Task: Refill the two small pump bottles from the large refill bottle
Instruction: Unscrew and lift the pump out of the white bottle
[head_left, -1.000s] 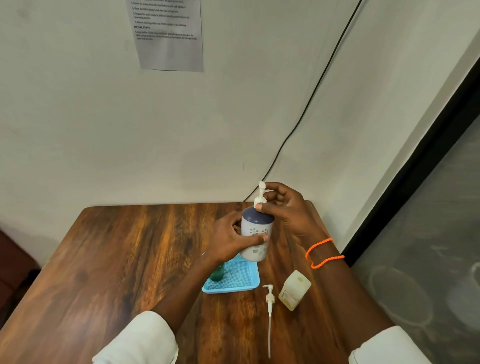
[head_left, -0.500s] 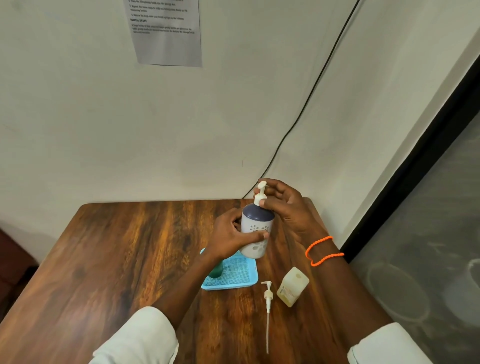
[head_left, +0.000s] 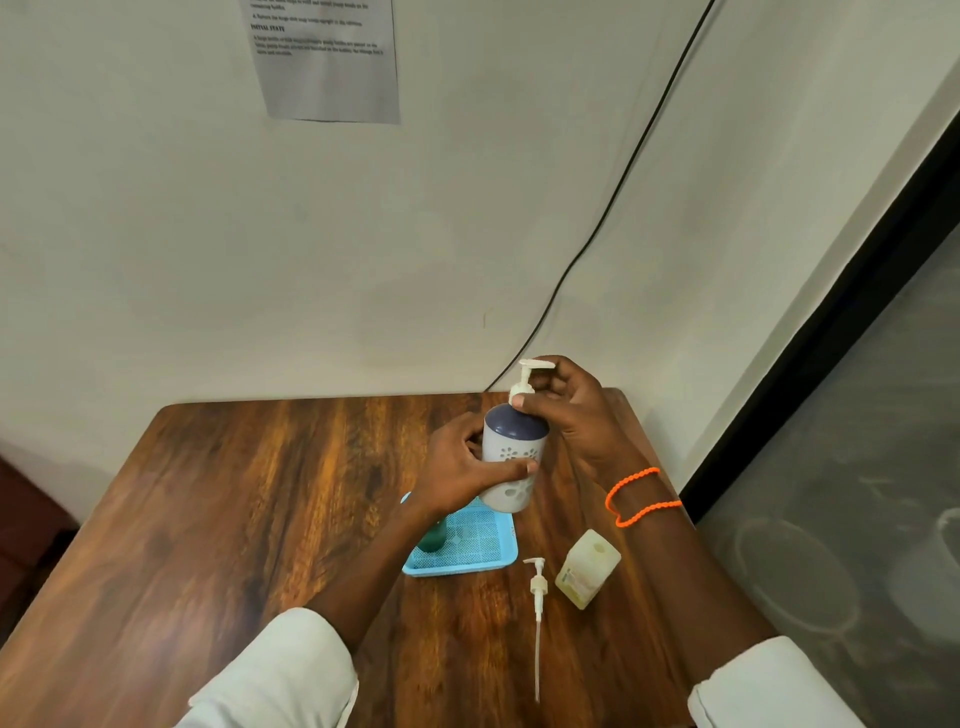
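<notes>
A white pump bottle with a dark blue top (head_left: 511, 467) is held upright above the far edge of a blue tray (head_left: 483, 558). My left hand (head_left: 460, 467) grips its body from the left. My right hand (head_left: 571, 410) pinches the white pump head (head_left: 524, 387) at the collar. A small yellowish bottle with no pump (head_left: 587, 569) stands on the table to the right of the tray. A loose white pump with its long tube (head_left: 536, 613) lies beside it. A green bottle (head_left: 432, 538) on the tray is mostly hidden by my left forearm.
The wooden table (head_left: 234, 519) stands against a white wall, with a black cable (head_left: 613, 197) running down behind it. A printed sheet (head_left: 327, 62) hangs on the wall. A dark-framed glass panel (head_left: 857, 415) borders the table's right side.
The pump nozzle has turned from pointing away to pointing right, as my right hand twists the pump head. My left hand keeps the same grip on the bottle.
</notes>
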